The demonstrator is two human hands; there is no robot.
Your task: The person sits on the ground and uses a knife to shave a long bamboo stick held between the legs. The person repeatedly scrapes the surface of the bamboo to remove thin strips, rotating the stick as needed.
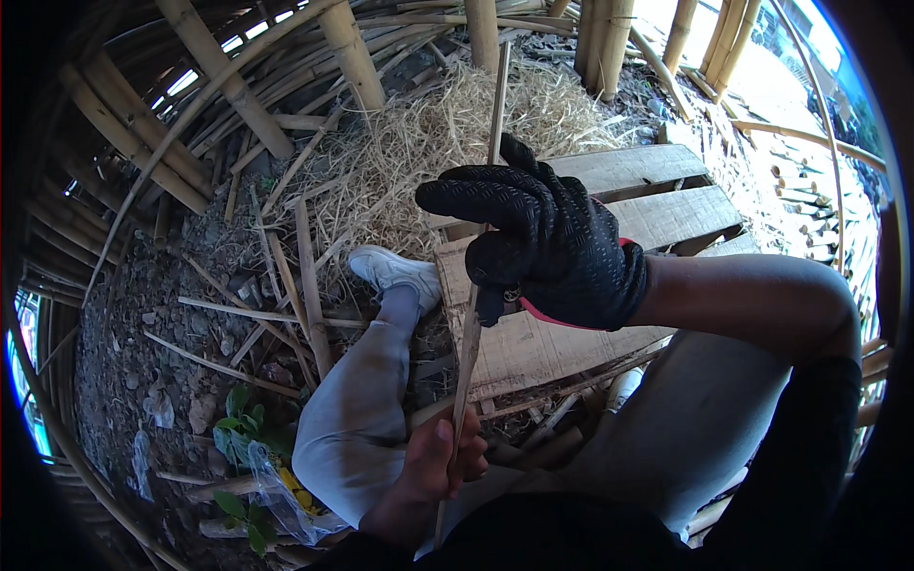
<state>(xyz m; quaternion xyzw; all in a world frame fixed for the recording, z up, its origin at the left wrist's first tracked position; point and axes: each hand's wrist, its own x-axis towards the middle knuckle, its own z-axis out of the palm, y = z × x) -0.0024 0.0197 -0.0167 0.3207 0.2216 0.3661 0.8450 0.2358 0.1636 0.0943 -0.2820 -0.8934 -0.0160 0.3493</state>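
A long, thin bamboo strip (466, 357) stands at a slant in front of me, its top end rising past the gloved hand. My bare left hand (443, 462) is closed round its lower part, near my lap. Higher up, my right hand (552, 233), in a black textured glove with pink-red trim, is on the same strip. The strip runs behind its fingers, some of them stretched to the left, and partly hides there. Below the right hand lies a low wooden slatted platform (533, 357).
Pale bamboo shavings (428, 133) heap beyond the platform. Bamboo posts (352, 57) stand along the far side. Loose bamboo strips (309, 285) and a green-leaved plant (238, 428) lie to the left, beside a clear plastic bag (286, 490). Cut bamboo pieces (800, 190) spread at the right.
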